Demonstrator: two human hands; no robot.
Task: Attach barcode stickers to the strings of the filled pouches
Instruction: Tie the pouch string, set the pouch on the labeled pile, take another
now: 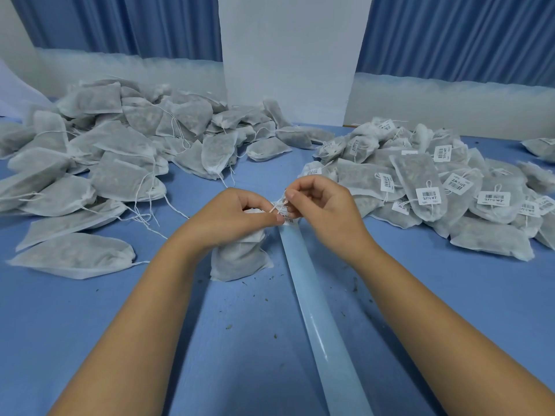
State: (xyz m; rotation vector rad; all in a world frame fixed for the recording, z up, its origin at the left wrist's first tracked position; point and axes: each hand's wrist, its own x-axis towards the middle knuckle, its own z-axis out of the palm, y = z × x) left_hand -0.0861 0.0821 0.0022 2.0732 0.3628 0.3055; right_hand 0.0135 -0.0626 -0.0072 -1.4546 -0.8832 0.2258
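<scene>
One filled white pouch (240, 259) lies on the blue table right under my left hand (237, 214). That hand pinches the pouch's thin white string (277, 207) at the fingertips. My right hand (321, 205) pinches a small barcode sticker (289, 219) against the same string, just above the far end of a long pale backing strip (318, 310). How much of the sticker is folded round the string is hidden by my fingers.
A heap of unlabelled pouches (114, 154) with loose strings covers the left of the table. A heap of pouches with barcode tags (444, 187) fills the right. A white pillar (291, 55) and blue curtains stand behind. Crumbs dot the blue table (240, 340).
</scene>
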